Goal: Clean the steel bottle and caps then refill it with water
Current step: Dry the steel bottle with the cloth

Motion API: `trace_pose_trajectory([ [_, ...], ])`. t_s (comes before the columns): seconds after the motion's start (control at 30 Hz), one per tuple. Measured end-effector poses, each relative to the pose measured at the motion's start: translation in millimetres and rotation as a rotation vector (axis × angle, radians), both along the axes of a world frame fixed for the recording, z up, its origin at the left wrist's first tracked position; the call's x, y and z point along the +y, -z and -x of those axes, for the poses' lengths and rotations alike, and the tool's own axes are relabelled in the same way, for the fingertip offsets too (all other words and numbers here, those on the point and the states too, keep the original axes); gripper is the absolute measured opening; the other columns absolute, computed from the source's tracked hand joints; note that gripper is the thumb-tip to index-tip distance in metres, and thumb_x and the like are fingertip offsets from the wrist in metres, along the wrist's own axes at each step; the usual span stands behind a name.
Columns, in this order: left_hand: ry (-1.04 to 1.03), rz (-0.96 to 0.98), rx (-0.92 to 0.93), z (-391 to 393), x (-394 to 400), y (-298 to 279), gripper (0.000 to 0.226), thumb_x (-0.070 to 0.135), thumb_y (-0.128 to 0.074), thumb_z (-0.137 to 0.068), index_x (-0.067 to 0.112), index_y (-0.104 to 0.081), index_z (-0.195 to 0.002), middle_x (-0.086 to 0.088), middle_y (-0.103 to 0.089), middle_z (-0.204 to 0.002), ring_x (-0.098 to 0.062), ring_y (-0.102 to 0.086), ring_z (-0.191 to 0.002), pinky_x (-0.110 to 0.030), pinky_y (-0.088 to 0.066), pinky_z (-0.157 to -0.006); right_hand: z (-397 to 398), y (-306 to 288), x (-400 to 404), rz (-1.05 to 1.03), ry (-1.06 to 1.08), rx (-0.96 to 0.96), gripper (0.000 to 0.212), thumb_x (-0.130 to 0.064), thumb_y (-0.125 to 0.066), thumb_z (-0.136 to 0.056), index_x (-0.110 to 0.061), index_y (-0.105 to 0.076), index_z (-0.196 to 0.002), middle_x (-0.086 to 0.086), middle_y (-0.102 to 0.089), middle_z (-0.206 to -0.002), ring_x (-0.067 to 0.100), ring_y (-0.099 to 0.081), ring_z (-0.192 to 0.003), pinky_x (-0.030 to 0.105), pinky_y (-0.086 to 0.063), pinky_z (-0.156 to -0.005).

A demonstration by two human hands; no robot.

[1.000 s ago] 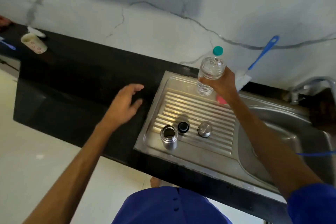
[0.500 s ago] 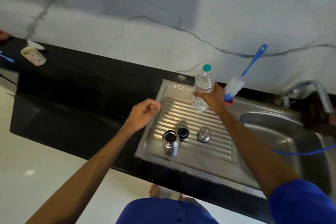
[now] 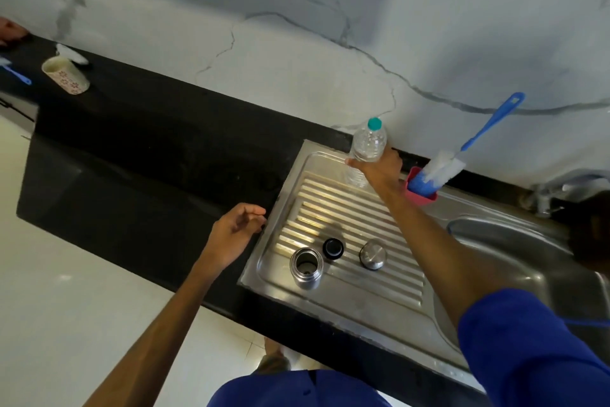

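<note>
Black table crossing the frame from upper left to lower right, with a steel sink drainboard set into it at centre right. Right arm reaches diagonally up across the drainboard; right hand has its fingers wrapped round a clear plastic water bottle, cap on, upright at the drainboard's upper edge. Left hand, fingers loosely curled and holding nothing, hovers beside the drainboard's left rim. Steel bottle, uncapped and upright, stands lower centre on the drainboard; black inner cap just beside it; steel cap near, further right.
</note>
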State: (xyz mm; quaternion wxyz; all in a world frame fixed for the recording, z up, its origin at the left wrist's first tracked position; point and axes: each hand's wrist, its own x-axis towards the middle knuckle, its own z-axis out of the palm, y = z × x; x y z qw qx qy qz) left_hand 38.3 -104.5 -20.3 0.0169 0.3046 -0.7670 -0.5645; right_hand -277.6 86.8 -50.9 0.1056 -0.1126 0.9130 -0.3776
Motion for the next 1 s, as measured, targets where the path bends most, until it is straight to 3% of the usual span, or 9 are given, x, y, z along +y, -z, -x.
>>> trace_pose_trajectory([
  [0.1,-0.031,-0.041,-0.010,-1.1,2.9,1.0,0.020,0.017,-0.065,-0.102,0.025,-0.068,-0.120,0.013,-0.076,-0.107,-0.005,-0.073,-0.101,-0.020,-0.056,-0.086,2.3,1.2,0.7,-0.004,0.007,-0.041,0.088,-0.048,-0.094,-0.063,-0.011,-0.055,-0.133,0.009,-0.066,-0.128,0.028,-0.060,-0.121,0.036,-0.047,-0.105],
  [0.27,-0.034,-0.135,0.007,6.5,6.9,-9.4,0.021,0.019,-0.065,-0.102,0.027,-0.069,-0.120,0.002,-0.075,-0.114,-0.012,-0.073,-0.105,-0.031,-0.058,-0.093,3.3,1.5,11.9,-0.006,-0.067,-0.071,0.085,-0.043,-0.094,-0.065,-0.016,-0.054,-0.134,0.002,-0.066,-0.126,0.014,-0.060,-0.116,0.024,-0.042,-0.098],
  [0.43,-0.018,-0.149,0.084,14.1,7.8,-29.2,0.018,0.023,-0.060,-0.104,0.024,-0.070,-0.119,0.004,-0.075,-0.111,-0.012,-0.073,-0.104,-0.030,-0.058,-0.090,-5.6,0.1,24.9,-0.077,-0.021,-0.187,0.106,-0.034,-0.093,-0.069,-0.005,-0.031,-0.150,0.013,-0.054,-0.145,0.032,-0.054,-0.132,0.038,-0.045,-0.107],
  [0.5,-0.042,-0.160,0.133,9.2,11.9,-37.0,0.018,0.024,-0.058,-0.106,0.023,-0.070,-0.118,0.007,-0.075,-0.111,-0.010,-0.073,-0.104,-0.031,-0.058,-0.090,-15.8,-0.9,37.2,-0.101,-0.034,-0.219,0.097,-0.031,-0.088,-0.077,-0.004,-0.032,-0.151,0.015,-0.052,-0.146,0.032,-0.052,-0.133,0.036,-0.044,-0.106],
  [0.6,-0.043,-0.125,0.223,9.4,26.3,-51.9,0.014,0.021,-0.060,-0.105,0.022,-0.071,-0.114,0.005,-0.075,-0.112,-0.012,-0.072,-0.106,-0.035,-0.058,-0.096,-33.5,-2.4,72.5,-0.133,-0.082,-0.213,0.055,-0.033,-0.080,-0.085,-0.007,-0.060,-0.129,0.006,-0.064,-0.116,0.025,-0.063,-0.113,0.027,-0.044,-0.086],
  [0.7,0.087,-0.082,0.315,22.4,51.9,-75.2,0.015,0.023,-0.062,-0.104,0.020,-0.071,-0.116,0.005,-0.074,-0.115,-0.012,-0.070,-0.111,-0.034,-0.056,-0.097,-60.1,-7.4,115.1,-0.028,-0.069,-0.224,0.027,-0.025,-0.079,-0.086,-0.011,-0.070,-0.107,0.001,-0.066,-0.096,0.017,-0.063,-0.089,0.031,-0.049,-0.084],
  [0.83,0.242,-0.031,0.324,47.5,107.0,-102.0,0.015,0.029,-0.068,-0.101,0.027,-0.071,-0.115,0.015,-0.073,-0.115,-0.001,-0.067,-0.108,-0.014,-0.053,-0.088,-80.7,-21.5,170.1,-0.002,-0.064,-0.236,0.022,-0.036,-0.081,-0.080,-0.026,-0.069,-0.095,0.003,-0.073,-0.094,0.023,-0.069,-0.087,0.040,-0.055,-0.080],
  [0.93,0.315,-0.019,0.324,62.2,160.9,-92.0,0.015,0.032,-0.071,-0.098,0.030,-0.071,-0.113,0.015,-0.074,-0.113,-0.006,-0.069,-0.107,-0.026,-0.055,-0.090,-92.1,-35.5,221.0,0.066,-0.081,-0.307,0.033,-0.028,-0.079,-0.085,-0.021,-0.062,-0.114,0.005,-0.073,-0.102,0.020,-0.067,-0.089,0.033,-0.053,-0.072],
  [1.0,0.296,-0.046,0.299,72.2,198.3,-66.4,0.014,0.031,-0.073,-0.097,0.029,-0.072,-0.111,0.013,-0.076,-0.110,-0.007,-0.071,-0.105,-0.029,-0.055,-0.091,-97.4,-36.7,266.6,0.078,-0.129,-0.343,0.037,-0.025,-0.078,-0.087,-0.017,-0.061,-0.119,0.000,-0.071,-0.095,0.012,-0.063,-0.080,0.029,-0.051,-0.066],
])
